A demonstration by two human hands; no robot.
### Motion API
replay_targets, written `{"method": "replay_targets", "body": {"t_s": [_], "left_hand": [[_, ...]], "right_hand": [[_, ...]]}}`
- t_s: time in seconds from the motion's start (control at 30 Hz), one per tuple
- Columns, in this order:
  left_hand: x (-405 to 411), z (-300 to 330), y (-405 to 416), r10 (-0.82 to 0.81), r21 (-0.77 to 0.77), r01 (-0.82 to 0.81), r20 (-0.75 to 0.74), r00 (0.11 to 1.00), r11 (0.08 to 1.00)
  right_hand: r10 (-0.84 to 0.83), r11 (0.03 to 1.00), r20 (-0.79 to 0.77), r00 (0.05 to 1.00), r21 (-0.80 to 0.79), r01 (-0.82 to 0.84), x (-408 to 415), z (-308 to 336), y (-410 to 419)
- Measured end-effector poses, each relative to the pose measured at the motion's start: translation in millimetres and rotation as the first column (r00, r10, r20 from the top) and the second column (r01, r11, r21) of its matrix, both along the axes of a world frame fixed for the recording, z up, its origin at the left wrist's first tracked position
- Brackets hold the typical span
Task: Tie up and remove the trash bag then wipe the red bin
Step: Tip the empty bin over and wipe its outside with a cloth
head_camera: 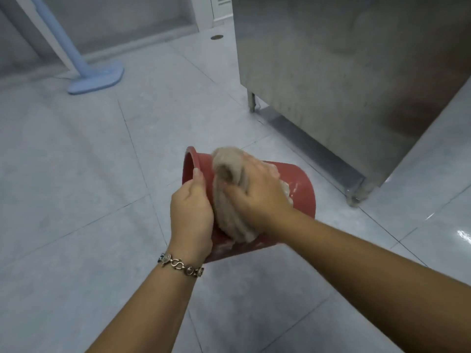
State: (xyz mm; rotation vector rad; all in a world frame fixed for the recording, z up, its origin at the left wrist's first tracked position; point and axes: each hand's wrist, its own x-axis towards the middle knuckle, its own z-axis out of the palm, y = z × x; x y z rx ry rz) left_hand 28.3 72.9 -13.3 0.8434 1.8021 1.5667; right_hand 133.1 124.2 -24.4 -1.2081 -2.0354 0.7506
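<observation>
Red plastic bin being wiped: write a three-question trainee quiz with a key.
1. True or false: a trash bag lines the red plastic bin.
2. Which hand presses the beige cloth on the bin?
A. left
B. right
3. The left hand has its grip on the bin's ____.

Key:
1. False; none shows.
2. B; the right hand.
3. Rim.

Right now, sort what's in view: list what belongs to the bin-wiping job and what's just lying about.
In the job:
- red bin, tipped on its side
- beige cloth pressed on its outside
- left hand gripping the rim
- right hand holding the cloth

Just there:
- blue mop
- steel cabinet
- floor drain
</observation>
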Motion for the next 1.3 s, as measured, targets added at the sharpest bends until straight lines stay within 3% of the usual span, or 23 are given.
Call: {"method": "replay_targets", "body": {"t_s": [0.07, 0.13, 0.2, 0.3, 0.43, 0.53, 0.6, 0.73, 0.9, 1.13, 1.3], "left_hand": [[3, 10, -8, -0.057, 0.006, 0.058, -0.066, 0.996, 0.998], [9, 20, -16, -0.165, -0.035, 0.161, -0.186, 0.969, 0.986], [13, 23, -21, -0.223, -0.039, 0.219, -0.219, 0.950, 0.975], [12, 27, -21, -0.200, 0.000, 0.204, -0.200, 0.959, 0.979], [7, 29, -12, -0.134, 0.073, 0.136, -0.039, 0.990, 0.988], [5, 24, -8, -0.071, 0.071, 0.066, 0.080, 0.994, 0.995], [5, 21, -7, -0.109, 0.059, 0.104, 0.102, 0.989, 0.993], [3, -4, -5, -0.152, -0.043, 0.153, 0.025, 0.988, 0.987], [-2, -25, -7, -0.234, -0.179, 0.237, 0.036, 0.972, 0.955], [-4, -43, -8, -0.281, -0.288, 0.256, -0.047, 0.959, 0.923], [-12, -39, -4, -0.360, -0.329, 0.364, 0.075, 0.930, 0.871]], "right_hand": [[-0.137, 0.948, 0.059, 0.989, -0.281, 0.148, 21, -3, 24], [-0.193, 0.830, 0.113, 0.975, -0.510, 0.224, 48, -7, 44], [-0.189, 0.783, 0.127, 0.974, -0.579, 0.228, 65, -12, 50], [-0.168, 0.862, 0.161, 0.973, -0.455, 0.224, 60, 1, 45], [-0.049, 0.996, 0.105, 0.993, -0.074, 0.057, 23, 31, 15], [0.098, 0.976, 0.180, 0.979, 0.176, -0.130, -4, 22, -18], [0.112, 0.961, 0.154, 0.982, 0.236, -0.147, -7, 5, -26], [0.068, 0.995, 0.008, 0.998, 0.075, -0.068, 1, -36, -35], [0.030, 0.987, -0.030, 0.999, -0.156, -0.034, -8, -71, -46], [-0.055, 0.982, -0.110, 0.992, -0.187, 0.034, -15, -93, -55], [-0.056, 0.985, -0.084, 0.995, -0.170, 0.041, -18, -100, -46]]}}
